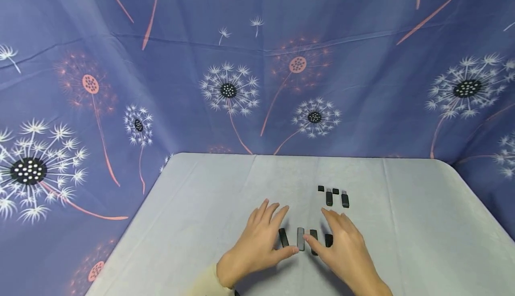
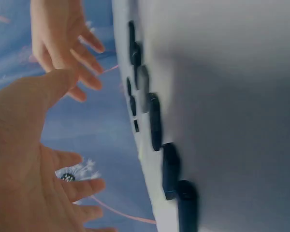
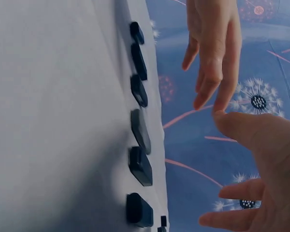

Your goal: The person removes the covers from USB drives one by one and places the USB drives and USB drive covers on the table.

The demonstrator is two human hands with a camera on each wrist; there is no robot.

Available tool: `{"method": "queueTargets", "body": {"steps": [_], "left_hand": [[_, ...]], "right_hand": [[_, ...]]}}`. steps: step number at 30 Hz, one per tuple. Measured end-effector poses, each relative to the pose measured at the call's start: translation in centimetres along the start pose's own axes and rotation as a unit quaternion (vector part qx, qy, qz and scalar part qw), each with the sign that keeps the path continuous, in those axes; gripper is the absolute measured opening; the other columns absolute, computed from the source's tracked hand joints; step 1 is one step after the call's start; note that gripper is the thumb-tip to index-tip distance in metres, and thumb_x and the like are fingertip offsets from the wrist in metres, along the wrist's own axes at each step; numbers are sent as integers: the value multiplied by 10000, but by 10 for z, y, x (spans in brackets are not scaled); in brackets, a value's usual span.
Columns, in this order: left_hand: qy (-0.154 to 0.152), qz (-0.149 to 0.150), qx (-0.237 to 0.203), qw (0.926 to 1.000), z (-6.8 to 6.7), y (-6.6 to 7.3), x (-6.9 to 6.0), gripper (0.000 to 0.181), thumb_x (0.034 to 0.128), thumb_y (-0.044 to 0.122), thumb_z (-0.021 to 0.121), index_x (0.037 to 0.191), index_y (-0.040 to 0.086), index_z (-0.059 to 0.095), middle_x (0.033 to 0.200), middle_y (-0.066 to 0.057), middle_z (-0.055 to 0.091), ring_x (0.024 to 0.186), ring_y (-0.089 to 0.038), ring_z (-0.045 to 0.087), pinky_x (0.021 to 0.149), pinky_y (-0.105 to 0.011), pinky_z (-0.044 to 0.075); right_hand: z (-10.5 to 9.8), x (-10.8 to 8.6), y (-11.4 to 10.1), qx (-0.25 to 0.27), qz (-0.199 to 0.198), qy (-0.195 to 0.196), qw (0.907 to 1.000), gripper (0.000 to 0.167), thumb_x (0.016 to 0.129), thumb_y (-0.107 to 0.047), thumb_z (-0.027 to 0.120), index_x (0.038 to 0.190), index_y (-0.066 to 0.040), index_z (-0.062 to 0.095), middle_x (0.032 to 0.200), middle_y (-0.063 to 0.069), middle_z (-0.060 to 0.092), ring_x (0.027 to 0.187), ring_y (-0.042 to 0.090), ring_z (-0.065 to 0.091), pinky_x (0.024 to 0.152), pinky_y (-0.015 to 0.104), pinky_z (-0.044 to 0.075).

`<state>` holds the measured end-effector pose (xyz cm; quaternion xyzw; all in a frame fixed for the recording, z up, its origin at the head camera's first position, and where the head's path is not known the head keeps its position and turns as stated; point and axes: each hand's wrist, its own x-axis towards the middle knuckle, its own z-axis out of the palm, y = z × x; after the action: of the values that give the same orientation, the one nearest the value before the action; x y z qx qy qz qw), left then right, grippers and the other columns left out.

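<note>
Both hands hover over the table with spread fingers, holding nothing. Under and between them lies a row of capped USB sticks. My left hand (image 1: 257,244) is nearest a black USB stick (image 1: 283,238); its thumb tip appears near the lower end of a grey USB stick (image 1: 300,241). The right hand (image 1: 346,247) partly covers a second black stick (image 1: 314,246) and a third black stick (image 1: 328,240). In the left wrist view the grey stick (image 2: 144,89) lies among several dark ones. The right wrist view shows the same grey stick (image 3: 140,131) in the row.
Farther back lie two uncapped black USB sticks, one on the left (image 1: 329,197) and one on the right (image 1: 345,200), metal plugs showing. Their small black caps (image 1: 320,188) lie close by. A pale cloth covers the table (image 1: 225,188); a blue dandelion-print curtain (image 1: 257,72) hangs behind it.
</note>
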<state>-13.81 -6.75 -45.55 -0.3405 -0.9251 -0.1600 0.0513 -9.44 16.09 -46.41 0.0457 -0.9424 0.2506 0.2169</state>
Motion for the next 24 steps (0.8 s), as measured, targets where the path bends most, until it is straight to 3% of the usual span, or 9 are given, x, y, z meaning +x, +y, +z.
{"method": "queueTargets", "body": {"steps": [5,9,13,20,24], "left_hand": [[-13,-394,114,9992,0,-1,-22,955,909,766,551,1624,180,312,1623,-170,370,1553,-449,225,1160,-701,294],[105,-746,163,9970,-2,-2,-36,993,885,802,542,1623,176,319,1651,-178,329,1573,-445,161,1176,-720,235],[264,-961,139,9949,-1,-2,-50,1020,858,811,567,1612,160,348,1641,-201,342,1561,-471,177,1149,-747,250],[279,-1365,142,9901,3,-1,-67,1073,827,845,567,1625,171,324,1644,-225,324,1542,-510,196,1107,-786,263],[339,-1473,349,9879,-2,-4,-71,1096,808,858,577,1635,193,301,1653,-205,317,1547,-491,204,1116,-772,263]], "right_hand": [[-5,-9,-4,-362,471,-844,9947,894,807,-651,785,1415,-23,598,1412,311,577,1319,634,460,996,821,347],[-11,-17,-4,-752,742,-1284,9861,1069,766,-819,686,1480,-36,538,1461,331,520,1352,673,376,995,869,269],[-16,-24,-3,-900,862,-1580,9795,1182,717,-889,648,1523,-40,485,1473,378,475,1349,720,318,970,902,227],[-23,-33,12,-1086,1301,-2086,9632,1306,686,-947,593,1607,-62,322,1556,425,294,1386,751,158,958,932,87],[-22,-37,22,-1120,1266,-2046,9641,1358,654,-967,593,1625,-75,269,1565,432,261,1378,759,146,949,928,82]]}}
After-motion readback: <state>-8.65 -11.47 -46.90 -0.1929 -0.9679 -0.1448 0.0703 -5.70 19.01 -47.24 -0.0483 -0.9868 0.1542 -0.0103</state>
